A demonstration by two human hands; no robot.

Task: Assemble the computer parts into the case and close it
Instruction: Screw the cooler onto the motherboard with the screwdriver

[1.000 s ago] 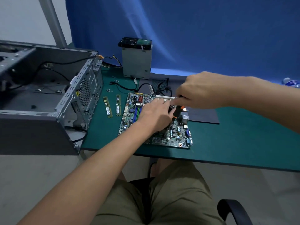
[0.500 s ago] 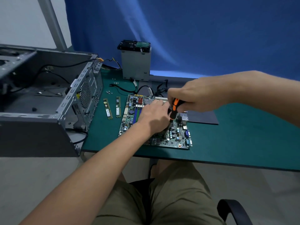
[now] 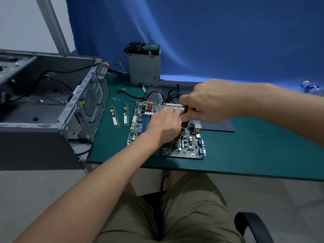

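A green motherboard (image 3: 190, 146) lies flat on the green mat in front of me. My right hand (image 3: 208, 102) grips an orange-and-black screwdriver (image 3: 185, 120), held upright with its shaft pointing down onto the board's middle. My left hand (image 3: 164, 124) rests on the board beside the shaft, and it hides whatever lies under it. An open grey computer case (image 3: 52, 109) lies on its side at the left, with loose cables inside. Two RAM sticks (image 3: 114, 119) lie side by side between the case and the board.
A grey drive cage (image 3: 144, 67) with a hard drive on top stands at the back. Black cables (image 3: 154, 95) and small screws (image 3: 114, 99) lie behind the board. A dark flat panel (image 3: 219, 126) lies under my right forearm. A water bottle (image 3: 312, 87) is at far right.
My right hand has swung the screwdriver from a low slant to upright and moved it left over the board's middle. My left hand has stayed on the board.
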